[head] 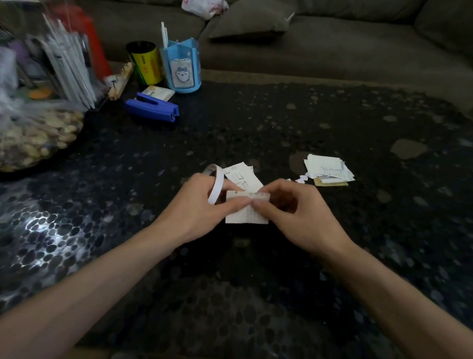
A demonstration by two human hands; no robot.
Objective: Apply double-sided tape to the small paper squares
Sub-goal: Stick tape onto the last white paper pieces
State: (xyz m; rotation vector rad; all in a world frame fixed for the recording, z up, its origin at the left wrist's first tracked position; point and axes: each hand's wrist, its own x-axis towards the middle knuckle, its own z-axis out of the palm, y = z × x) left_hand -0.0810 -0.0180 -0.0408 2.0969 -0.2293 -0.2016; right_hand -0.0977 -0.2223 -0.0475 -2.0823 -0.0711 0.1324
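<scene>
Left hand (198, 207) and right hand (301, 213) both pinch small white paper square (247, 217) between them; curled white tape strip (218, 185) loops off left hand, over dark pebbled table (337, 259) centre.

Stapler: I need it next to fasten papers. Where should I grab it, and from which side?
Likely grip the stapler across its long body, near the middle, coming from above on the near side: it lies flat, lengthwise left to right, and a small box and pen holder crowd its far side.
</scene>
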